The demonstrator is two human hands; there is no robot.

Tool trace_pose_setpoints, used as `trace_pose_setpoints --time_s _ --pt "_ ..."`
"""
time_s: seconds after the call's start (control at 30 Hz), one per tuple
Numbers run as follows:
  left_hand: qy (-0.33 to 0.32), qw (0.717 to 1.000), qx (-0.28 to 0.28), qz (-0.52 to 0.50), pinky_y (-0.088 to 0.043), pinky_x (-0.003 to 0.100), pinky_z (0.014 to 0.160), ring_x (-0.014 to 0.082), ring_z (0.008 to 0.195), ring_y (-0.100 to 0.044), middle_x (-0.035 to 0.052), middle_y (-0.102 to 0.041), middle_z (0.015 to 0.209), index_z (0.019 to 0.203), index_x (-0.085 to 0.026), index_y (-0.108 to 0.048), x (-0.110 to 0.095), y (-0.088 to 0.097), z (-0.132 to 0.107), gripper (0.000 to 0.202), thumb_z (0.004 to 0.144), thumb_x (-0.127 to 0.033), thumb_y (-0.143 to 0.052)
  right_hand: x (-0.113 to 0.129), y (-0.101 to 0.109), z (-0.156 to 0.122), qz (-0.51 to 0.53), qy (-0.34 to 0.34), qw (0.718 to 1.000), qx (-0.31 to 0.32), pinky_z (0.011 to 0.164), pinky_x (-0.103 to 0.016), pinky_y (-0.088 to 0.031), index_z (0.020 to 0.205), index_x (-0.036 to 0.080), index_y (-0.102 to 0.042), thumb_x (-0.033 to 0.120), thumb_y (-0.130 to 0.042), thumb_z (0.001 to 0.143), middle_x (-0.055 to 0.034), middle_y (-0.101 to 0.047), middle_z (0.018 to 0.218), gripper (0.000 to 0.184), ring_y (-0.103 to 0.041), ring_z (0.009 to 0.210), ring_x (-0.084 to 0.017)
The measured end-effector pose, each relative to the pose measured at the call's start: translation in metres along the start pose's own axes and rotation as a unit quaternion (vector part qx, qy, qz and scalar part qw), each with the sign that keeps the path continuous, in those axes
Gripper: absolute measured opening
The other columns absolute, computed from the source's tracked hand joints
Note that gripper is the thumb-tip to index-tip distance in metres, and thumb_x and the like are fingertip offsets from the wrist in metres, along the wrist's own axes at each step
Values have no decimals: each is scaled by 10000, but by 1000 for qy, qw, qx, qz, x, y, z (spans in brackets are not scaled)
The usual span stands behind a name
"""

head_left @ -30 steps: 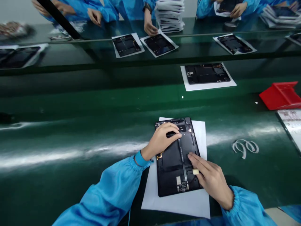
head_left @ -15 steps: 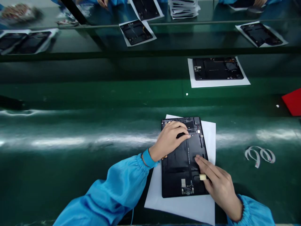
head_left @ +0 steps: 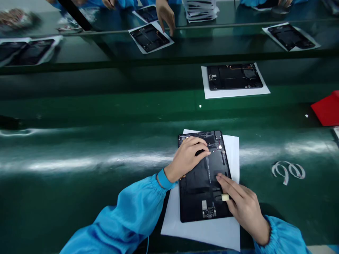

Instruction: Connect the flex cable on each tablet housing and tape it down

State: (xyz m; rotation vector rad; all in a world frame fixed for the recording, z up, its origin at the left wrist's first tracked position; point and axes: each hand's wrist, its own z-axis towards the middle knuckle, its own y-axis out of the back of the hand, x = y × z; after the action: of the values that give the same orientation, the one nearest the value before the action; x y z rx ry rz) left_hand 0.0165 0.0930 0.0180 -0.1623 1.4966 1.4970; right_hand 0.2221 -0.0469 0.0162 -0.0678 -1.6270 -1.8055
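A black tablet rear housing [head_left: 200, 188] with exposed circuit parts at its top and bottom lies on a white paper sheet [head_left: 201, 233]. My left hand [head_left: 186, 157] rests on the housing's upper part, its fingers curled around a small black part [head_left: 200, 152]. My right hand [head_left: 245, 206] lies over the housing's lower right edge. Its fingers pinch a small cream-coloured pad [head_left: 225, 197] against the housing. The housing's top left corner is partly hidden under my left hand.
A second housing [head_left: 234, 77] lies on paper farther along the green conveyor belt [head_left: 79, 141]. A red tray [head_left: 327, 108] sits at right, with white ribbon loops [head_left: 288, 172] nearby. Above a raised glass shelf [head_left: 106, 47], a co-worker's hand [head_left: 166, 16] works beside a stack of housings [head_left: 200, 10].
My hands stay on the housing, with the pad still pinched. The scene has shifted in view as my head moved. The co-worker's hand now reaches down to a paper-backed housing on the shelf.
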Motion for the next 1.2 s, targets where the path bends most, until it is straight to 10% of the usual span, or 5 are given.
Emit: trace_pose_setpoints --time_s 0.2,0.33,0.6,0.93,1.2 --pt "-8 1000 19 14 -440 386 904 217 995 -580 34 -667 1062 959 -211 -659 0 1 -3 97 891 -276 -632 3 9 -5 14 2 1000 -18 736 -308 -552 1456 162 -362 88 -392 945 -100 -684 1150 517 -668 832 -180" --pt "16 1000 14 1 -443 411 964 242 1098 -559 62 -631 1162 1197 -225 -556 -4 2 -3 334 881 -288 -645 9 15 7 -55 97 994 11 1040 -481 -389 1401 158 -441 55 -393 925 -66 -675 1189 489 -559 1148 -246" --pt "146 969 -177 -93 -361 433 1105 242 1319 -412 100 -440 1390 1248 -241 -495 -14 14 -28 348 913 -301 -565 -19 10 68 -68 64 994 59 1135 -673 -113 1407 158 -417 -28 -342 798 -77 -613 1281 641 -292 1393 -289" --pt "509 749 21 -425 -348 466 1125 272 1373 -378 -4 -403 1492 1380 -405 -442 -66 59 -124 579 839 -535 -603 -21 -9 64 24 32 995 -94 1113 -576 -277 1289 169 -474 39 -333 899 -138 -488 1373 436 -395 1331 -247" --pt "400 809 -113 -415 -429 406 1051 297 1215 -539 65 -618 1258 1212 -251 -560 -75 9 -111 505 768 -438 -711 -30 -18 63 58 32 987 -148 1093 -593 -300 1281 187 -500 68 -334 911 -144 -414 1427 422 -368 1352 -269"
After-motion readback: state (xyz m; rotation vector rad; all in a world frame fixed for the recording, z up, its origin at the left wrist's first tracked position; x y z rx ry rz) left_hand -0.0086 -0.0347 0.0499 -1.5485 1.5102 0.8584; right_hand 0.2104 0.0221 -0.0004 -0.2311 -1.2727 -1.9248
